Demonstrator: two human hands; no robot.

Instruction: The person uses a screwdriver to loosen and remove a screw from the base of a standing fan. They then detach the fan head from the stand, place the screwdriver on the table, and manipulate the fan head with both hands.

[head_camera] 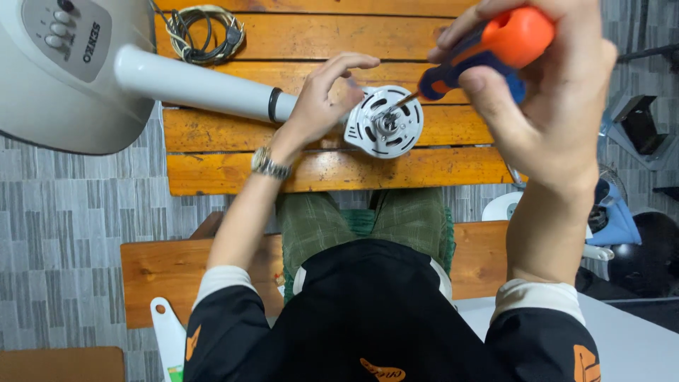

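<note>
Lying across the slatted wooden surface (212, 173), a white stand fan (64, 78) with grey control panel; its pole (191, 85) runs toward the left hand (322, 106). Left fingers (353, 64) curl loosely over the pole's end, just beside the white round motor housing (385, 122). Right hand (552, 92): fingers closed tight around an orange-and-blue screwdriver (488, 49), its tip on the housing's centre. Coiled cable (205, 32) lies well beyond the left fingers. Wristwatch (269, 164) on left wrist.

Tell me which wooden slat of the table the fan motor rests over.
The second slat from the person: the white motor housing sits over it, whereas the nearest slat lies bare.
</note>
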